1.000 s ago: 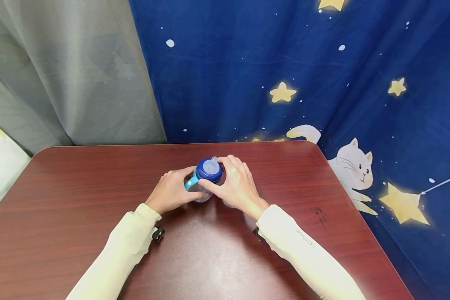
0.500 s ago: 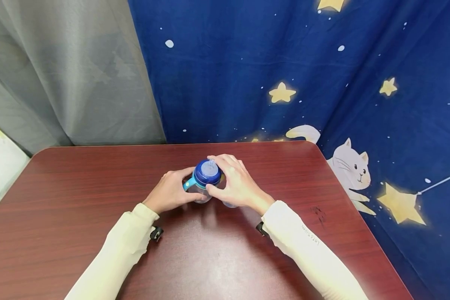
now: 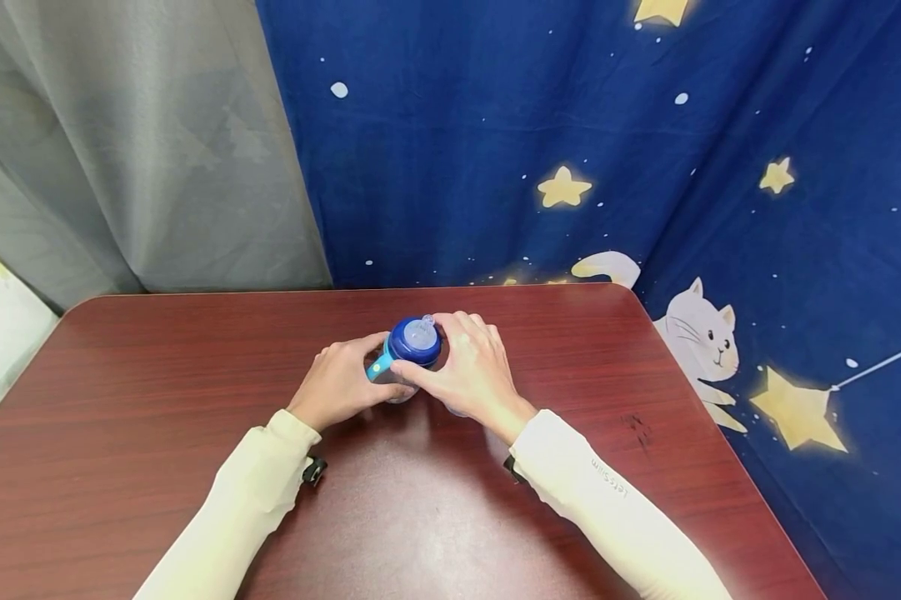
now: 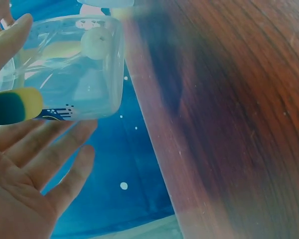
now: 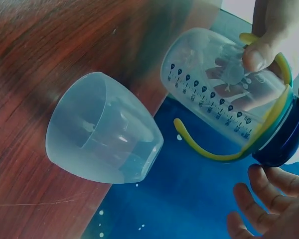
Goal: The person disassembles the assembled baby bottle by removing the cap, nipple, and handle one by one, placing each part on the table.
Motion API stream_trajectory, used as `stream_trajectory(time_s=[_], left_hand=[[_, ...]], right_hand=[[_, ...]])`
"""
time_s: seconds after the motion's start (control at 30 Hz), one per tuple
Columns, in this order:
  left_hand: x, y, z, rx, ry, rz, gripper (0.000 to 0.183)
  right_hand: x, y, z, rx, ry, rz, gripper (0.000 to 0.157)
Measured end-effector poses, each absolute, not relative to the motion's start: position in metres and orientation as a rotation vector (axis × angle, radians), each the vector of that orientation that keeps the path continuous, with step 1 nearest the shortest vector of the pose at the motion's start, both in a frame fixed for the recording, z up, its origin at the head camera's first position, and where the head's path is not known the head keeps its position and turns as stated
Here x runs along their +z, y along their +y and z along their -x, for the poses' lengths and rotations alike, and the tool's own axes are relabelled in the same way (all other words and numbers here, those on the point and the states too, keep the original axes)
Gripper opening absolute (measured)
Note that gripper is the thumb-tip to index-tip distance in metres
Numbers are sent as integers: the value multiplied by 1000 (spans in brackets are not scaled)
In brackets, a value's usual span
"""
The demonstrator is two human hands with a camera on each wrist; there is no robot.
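Note:
A clear baby bottle (image 5: pixel 204 79) with printed measuring marks is held over the table, between both hands. My left hand (image 3: pixel 341 379) grips its body, thumb on the near side and fingers on the far side. My right hand (image 3: pixel 473 371) holds the dark blue collar (image 3: pixel 411 352) between thumb and fingers. A clear teat (image 3: pixel 421 335) pokes up through the collar. Teal-and-yellow handles (image 5: pixel 204 155) stick out from the bottle's neck. In the right wrist view a translucent cap (image 5: pixel 104 134) stands on the table close by; my right hand mostly covers it in the head view.
The reddish-brown wooden table (image 3: pixel 157 458) runs back to a grey curtain (image 3: pixel 157 167) and a blue star-patterned curtain (image 3: pixel 458 150). Dark scuff marks (image 3: pixel 635 429) show on its right side.
My right hand has turned the collar one way and back, its thumb shifting right, then left again. The teat swung with it. My left hand keeps its grip on the bottle.

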State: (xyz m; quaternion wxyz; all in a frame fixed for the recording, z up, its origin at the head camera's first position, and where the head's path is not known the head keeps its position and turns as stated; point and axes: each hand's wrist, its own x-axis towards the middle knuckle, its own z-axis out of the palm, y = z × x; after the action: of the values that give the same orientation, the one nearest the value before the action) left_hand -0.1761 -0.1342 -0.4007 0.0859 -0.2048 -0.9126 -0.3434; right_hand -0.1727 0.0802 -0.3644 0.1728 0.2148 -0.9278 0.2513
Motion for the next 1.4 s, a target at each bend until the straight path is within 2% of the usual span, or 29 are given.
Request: stream_trajectory(time_s=[0.2, 0.47, 0.77, 1.0, 1.13, 1.27, 1.4], left_hand=[[-401, -135, 179, -1045, -2726, 625, 70], [-403, -137, 183, -1098, -2715, 670, 73], [-403, -140, 183, -1173, -2735, 737, 73], [-403, -140, 182, -1195, -2743, 752, 73], [-403, -140, 183, -1191, -2743, 743, 73], [-401, -139, 182, -1146, -2738, 691, 70], [-400, -137, 181, -1036, -2727, 634, 68]], right_hand=[[-367, 80, 175, 731, -2636, -610, 67], [-365, 87, 184, 809, -2593, -805, 61], [-361, 96, 189, 866, -2606, -1059, 65], [-359, 98, 190, 918, -2622, -1138, 67], [-360, 97, 189, 895, -2634, -1080, 73], [-363, 91, 186, 811, -2634, -870, 80], [-362, 85, 184, 783, -2612, -629, 76]])
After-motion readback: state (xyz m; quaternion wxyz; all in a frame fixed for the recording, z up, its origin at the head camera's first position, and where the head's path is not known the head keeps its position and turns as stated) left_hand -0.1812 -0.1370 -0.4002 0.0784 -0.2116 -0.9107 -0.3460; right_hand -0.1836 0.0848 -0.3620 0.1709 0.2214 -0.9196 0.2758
